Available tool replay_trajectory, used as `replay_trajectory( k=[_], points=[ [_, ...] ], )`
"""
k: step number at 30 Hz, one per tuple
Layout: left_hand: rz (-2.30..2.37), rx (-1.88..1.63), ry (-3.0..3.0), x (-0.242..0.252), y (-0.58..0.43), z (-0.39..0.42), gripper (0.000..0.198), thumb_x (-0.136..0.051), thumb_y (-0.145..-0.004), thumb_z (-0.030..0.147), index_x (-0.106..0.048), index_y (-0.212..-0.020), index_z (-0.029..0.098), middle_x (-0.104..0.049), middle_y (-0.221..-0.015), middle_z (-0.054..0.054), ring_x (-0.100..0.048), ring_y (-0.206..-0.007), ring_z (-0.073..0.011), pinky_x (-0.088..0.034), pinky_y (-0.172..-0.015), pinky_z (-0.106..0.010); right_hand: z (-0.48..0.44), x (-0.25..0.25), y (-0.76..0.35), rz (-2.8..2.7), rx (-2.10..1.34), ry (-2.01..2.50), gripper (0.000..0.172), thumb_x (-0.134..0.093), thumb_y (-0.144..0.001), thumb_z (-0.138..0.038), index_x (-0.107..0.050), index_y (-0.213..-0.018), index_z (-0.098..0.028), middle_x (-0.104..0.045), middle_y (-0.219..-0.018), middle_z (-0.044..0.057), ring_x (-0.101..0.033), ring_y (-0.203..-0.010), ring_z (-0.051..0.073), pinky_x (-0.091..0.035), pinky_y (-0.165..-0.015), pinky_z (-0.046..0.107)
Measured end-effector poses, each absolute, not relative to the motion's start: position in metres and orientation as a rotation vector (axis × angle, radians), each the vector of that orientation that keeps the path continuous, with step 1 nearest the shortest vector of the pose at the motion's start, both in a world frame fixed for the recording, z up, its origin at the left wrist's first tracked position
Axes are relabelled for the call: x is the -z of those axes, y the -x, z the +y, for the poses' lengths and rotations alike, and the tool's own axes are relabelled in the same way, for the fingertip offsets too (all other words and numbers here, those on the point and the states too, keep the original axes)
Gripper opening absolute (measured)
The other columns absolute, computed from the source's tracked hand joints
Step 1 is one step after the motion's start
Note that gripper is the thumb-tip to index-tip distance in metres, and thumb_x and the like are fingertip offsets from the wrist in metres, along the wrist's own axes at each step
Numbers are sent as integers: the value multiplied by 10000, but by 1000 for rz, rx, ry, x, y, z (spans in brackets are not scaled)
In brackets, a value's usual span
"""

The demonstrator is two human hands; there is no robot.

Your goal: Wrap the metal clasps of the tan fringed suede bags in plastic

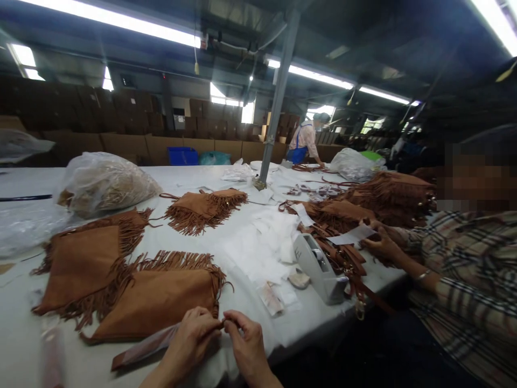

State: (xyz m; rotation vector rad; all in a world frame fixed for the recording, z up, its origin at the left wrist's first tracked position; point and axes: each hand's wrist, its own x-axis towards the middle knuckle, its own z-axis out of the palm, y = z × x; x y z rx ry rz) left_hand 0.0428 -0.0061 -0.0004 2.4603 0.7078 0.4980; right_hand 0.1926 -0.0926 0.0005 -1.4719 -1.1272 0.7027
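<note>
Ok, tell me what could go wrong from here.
The thin brown piece pinched in the left grip and right grip might slip. The grey plastic tape dispenser stands near the white table's edge and could get knocked off. The brown strap with a metal clasp hangs past that edge and might catch on the co-worker's black-and-beige checked sleeve.

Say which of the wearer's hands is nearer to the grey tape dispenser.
Right. The right hand is below and left of the tape dispenser in view; the left hand is farther left.
</note>
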Motion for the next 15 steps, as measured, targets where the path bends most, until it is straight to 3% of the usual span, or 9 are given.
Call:
replay_trajectory(
  k=[4, 8, 12, 15],
  points=[
    [687, -409, -2405, 0, -39, -6, 243, -464, -917, 343, -684, -873, 251, -652, -845, -39, -570, -847, -211, -441, -748, -309, -90, 3, -185, -1191, -695, 1480, 216, -533, -840, -231, -708, -965, -210, -727, -803, 29, -664, -760, 192, -503, -725, 259],
    [795, -546, -2325, 21, -44, -7, 279, -479, -898, 387, -722, -858, 255, -657, -795, -45, -601, -793, -206, -470, -733, -305, -94, 11, -223, -1261, -497, 1582, 250, -511, -867, -303, -703, -997, -209, -735, -853, 58, -675, -777, 205, -505, -742, 268],
    [1076, -853, -1974, 47, -41, -2, 342, -544, -826, 488, -731, -947, 229, -683, -795, -44, -650, -783, -220, -511, -723, -301, -100, 3, -317, -1053, -63, 2039, 372, -367, -927, -309, -653, -1116, -164, -687, -1094, 155, -644, -996, 266, -468, -860, 337],
    [1360, -1006, -1657, 62, -28, 5, 450, -609, -722, 583, -739, -938, 211, -726, -880, -50, -676, -861, -261, -533, -754, -319, -101, -3, -375, -1132, -29, 2519, 416, -307, -943, -245, -514, -1288, -140, -711, -987, 183, -683, -877, 272, -479, -754, 350]
  ],
)
